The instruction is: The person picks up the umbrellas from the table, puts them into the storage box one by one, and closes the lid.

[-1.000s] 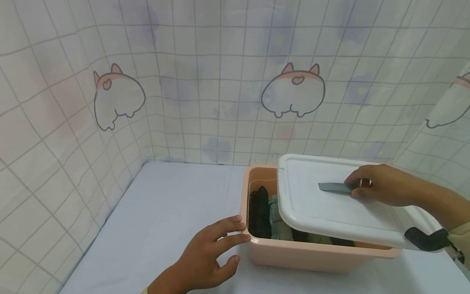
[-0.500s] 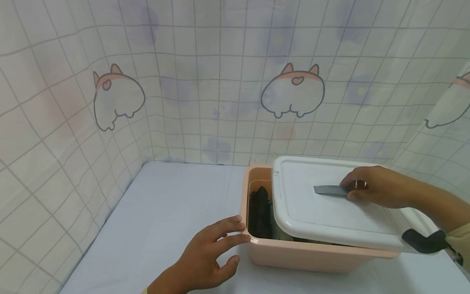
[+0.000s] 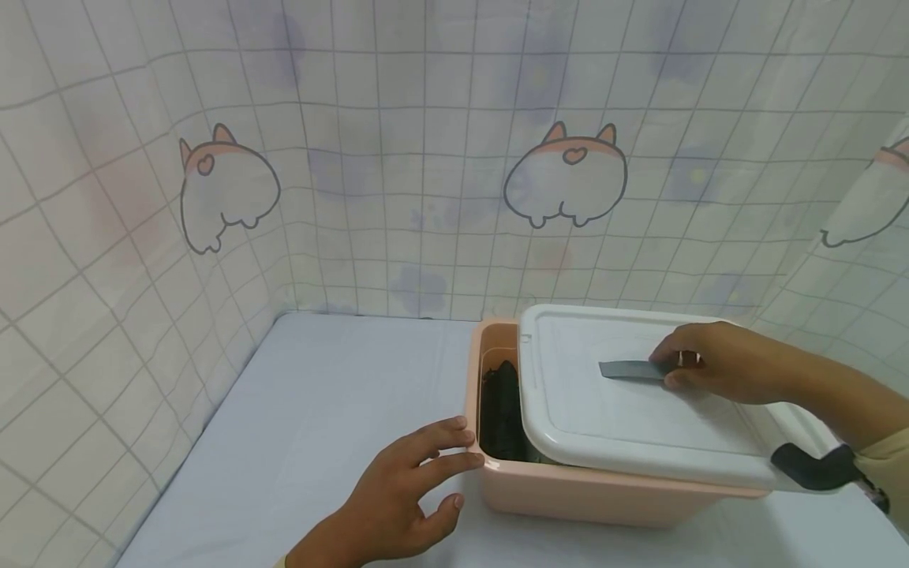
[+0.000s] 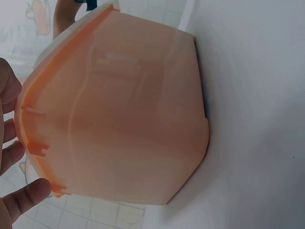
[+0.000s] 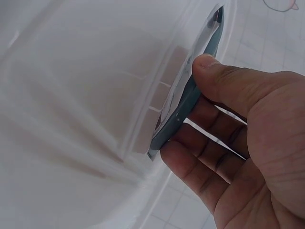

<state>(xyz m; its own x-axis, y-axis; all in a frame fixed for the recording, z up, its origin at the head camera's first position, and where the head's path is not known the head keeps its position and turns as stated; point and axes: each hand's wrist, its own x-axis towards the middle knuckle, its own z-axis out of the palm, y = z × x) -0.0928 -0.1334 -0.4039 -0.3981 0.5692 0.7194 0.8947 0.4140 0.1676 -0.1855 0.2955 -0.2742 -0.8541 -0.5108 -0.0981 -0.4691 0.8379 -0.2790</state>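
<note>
A peach plastic storage bin (image 3: pixel 582 498) stands on the table, with a white lid (image 3: pixel 568 410) lying slantwise over most of its top. At the lid's middle is a grey strip handle (image 3: pixel 625 369). My right hand (image 3: pixel 738 363) pinches this handle (image 5: pixel 178 112) between thumb and fingers. The left end of the bin is uncovered, and a dark rolled bundle (image 3: pixel 504 414) shows inside; the rest of the contents is hidden. My left hand (image 3: pixel 398 489) rests its fingertips on the bin's left rim, fingers loosely spread; the left wrist view shows fingers (image 4: pixel 31 193) along that rim.
A pale cloth covers the table (image 3: pixel 341 394). Behind it and on the sides hangs a white gridded curtain (image 3: pixel 426 197) with cartoon animals. A black strap-like piece (image 3: pixel 813 467) sits at my right wrist, over the lid's near right corner.
My right hand has drawn the lid left and slightly down over the bin, covering more of its contents. The left hand has stayed at the rim.
</note>
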